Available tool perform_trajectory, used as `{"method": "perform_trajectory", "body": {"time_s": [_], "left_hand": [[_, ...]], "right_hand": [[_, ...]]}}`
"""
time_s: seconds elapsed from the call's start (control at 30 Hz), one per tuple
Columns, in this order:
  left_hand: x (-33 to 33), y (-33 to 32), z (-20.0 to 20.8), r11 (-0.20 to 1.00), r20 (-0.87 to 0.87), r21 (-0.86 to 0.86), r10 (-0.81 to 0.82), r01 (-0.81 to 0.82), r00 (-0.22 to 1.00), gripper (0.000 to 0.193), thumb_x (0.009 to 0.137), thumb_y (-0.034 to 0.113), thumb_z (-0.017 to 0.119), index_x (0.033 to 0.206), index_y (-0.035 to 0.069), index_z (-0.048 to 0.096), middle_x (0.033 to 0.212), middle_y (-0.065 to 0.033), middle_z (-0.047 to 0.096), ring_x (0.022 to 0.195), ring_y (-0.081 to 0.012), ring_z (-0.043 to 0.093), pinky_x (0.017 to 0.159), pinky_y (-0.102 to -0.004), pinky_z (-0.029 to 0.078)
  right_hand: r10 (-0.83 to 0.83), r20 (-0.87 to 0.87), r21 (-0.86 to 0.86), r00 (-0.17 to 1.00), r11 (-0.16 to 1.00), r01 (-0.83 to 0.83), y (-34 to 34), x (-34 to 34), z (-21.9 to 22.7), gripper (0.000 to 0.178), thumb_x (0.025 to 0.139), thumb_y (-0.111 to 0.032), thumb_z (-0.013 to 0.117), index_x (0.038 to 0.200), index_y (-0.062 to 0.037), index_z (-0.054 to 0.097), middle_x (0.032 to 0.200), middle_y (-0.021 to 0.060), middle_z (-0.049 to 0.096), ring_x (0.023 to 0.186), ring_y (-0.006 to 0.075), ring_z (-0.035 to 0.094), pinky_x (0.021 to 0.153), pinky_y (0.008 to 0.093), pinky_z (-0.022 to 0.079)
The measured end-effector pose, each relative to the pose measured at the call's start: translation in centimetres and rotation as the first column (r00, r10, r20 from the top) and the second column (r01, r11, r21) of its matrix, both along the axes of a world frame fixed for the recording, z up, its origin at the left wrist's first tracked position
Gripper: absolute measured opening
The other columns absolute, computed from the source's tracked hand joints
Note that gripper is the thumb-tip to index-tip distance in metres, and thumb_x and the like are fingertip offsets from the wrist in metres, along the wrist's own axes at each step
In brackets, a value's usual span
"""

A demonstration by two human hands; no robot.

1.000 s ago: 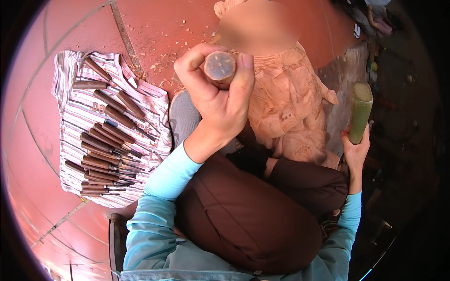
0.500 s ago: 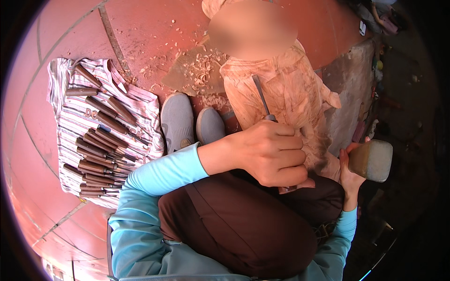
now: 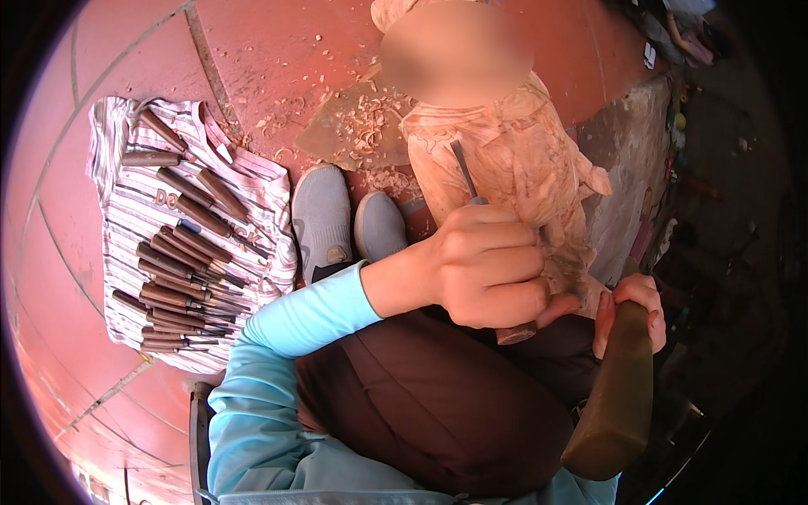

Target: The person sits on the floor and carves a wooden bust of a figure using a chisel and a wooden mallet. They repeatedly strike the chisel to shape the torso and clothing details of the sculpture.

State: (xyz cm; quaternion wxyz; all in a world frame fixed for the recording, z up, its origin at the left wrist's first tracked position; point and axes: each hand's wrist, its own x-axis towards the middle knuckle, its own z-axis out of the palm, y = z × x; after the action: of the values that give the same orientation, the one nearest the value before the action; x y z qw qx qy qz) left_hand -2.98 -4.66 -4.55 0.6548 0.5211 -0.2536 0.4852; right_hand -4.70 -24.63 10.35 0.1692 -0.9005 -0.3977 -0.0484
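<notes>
At the left of the frame a striped shirt (image 3: 118, 220) lies spread on the red floor (image 3: 278, 50), bearing rows of tools (image 3: 202, 215) with brown handles. Many overlap, so I can't count them surely, and several thin blades get lost against the stripes. Right of it stand two grey shoes (image 3: 322, 219), near my blue left sleeve (image 3: 311, 311); wood shavings (image 3: 370, 122) lie scattered above them.

Around the centre my left grip (image 3: 492, 269) is closed on a chisel (image 3: 464, 173). My fingers cover the middle of its handle; only the blade pokes out above and the butt below. The blade shows against the carving (image 3: 547, 143), though I can't tell if its tip touches. The carving fills the upper middle: its top is blurred out and cut by the frame, its lower part partly behind my left grip. Below, my dark trousers (image 3: 438, 404) fill the lower middle.

At the lower right my right grip (image 3: 641, 293) is wrapped around the narrow end of a mallet (image 3: 619, 404), whose thick end hides most of my right forearm. Beyond, the right edge is too dark to make out.
</notes>
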Motion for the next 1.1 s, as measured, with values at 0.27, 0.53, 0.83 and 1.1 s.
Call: {"method": "perform_trajectory", "body": {"time_s": [0.27, 0.53, 0.83, 1.1], "left_hand": [[1.3, -1.5, 1.5, 0.997, -0.081, -0.033, 0.061, -0.064, 0.995, 0.033, 0.068, 0.009, 0.076, 0.056, 0.009, 0.046, 0.053, 0.0021, 0.035, 0.040, -0.0109, 0.037, 0.036, -0.0243, 0.022], [0.8, 0.0, 0.9, 0.996, -0.097, 0.053, -0.069, 0.074, 0.993, 0.029, 0.067, 0.005, 0.077, 0.062, 0.007, 0.049, 0.053, 0.0018, 0.038, 0.040, -0.0123, 0.038, 0.037, -0.0250, 0.024], [0.4, 0.9, -0.1, 0.982, -0.053, 0.051, -0.177, 0.180, 0.983, 0.024, 0.071, 0.001, 0.072, 0.067, 0.007, 0.049, 0.054, 0.0014, 0.044, 0.042, -0.0134, 0.040, 0.039, -0.0265, 0.028], [-0.1, 0.6, -0.5, 0.981, -0.055, 0.100, -0.158, 0.163, 0.986, 0.024, 0.071, 0.002, 0.072, 0.067, 0.007, 0.049, 0.054, 0.0018, 0.044, 0.042, -0.0126, 0.040, 0.039, -0.0264, 0.026]], "right_hand": [[-0.062, -0.045, -0.037, 0.997, 0.997, 0.061, -0.1, 0.7, 0.7, 0.092, 0.070, 0.017, 0.061, 0.141, -0.0284, 0.026, 0.080, 0.0067, 0.053, 0.064, 0.0216, 0.049, 0.057, 0.0343, 0.041], [-0.023, 0.054, 0.089, 0.998, 0.996, 0.018, 0.4, 0.8, 0.0, 0.079, 0.072, 0.015, 0.060, 0.132, -0.0317, 0.035, 0.081, 0.0066, 0.053, 0.060, 0.0217, 0.049, 0.059, 0.0358, 0.044], [0.039, 0.316, -0.207, 0.948, 0.978, 0.029, 0.7, 1.4, 1.0, 0.078, 0.071, 0.016, 0.066, 0.126, -0.0330, 0.041, 0.084, 0.0086, 0.054, 0.064, 0.0259, 0.051, 0.055, 0.0388, 0.041], [0.024, 0.324, -0.026, 0.946, 1.000, -0.017, -0.5, 1.3, -0.1, 0.071, 0.072, 0.014, 0.065, 0.118, -0.0367, 0.045, 0.085, 0.0089, 0.054, 0.064, 0.0284, 0.049, 0.055, 0.0424, 0.040]]}}
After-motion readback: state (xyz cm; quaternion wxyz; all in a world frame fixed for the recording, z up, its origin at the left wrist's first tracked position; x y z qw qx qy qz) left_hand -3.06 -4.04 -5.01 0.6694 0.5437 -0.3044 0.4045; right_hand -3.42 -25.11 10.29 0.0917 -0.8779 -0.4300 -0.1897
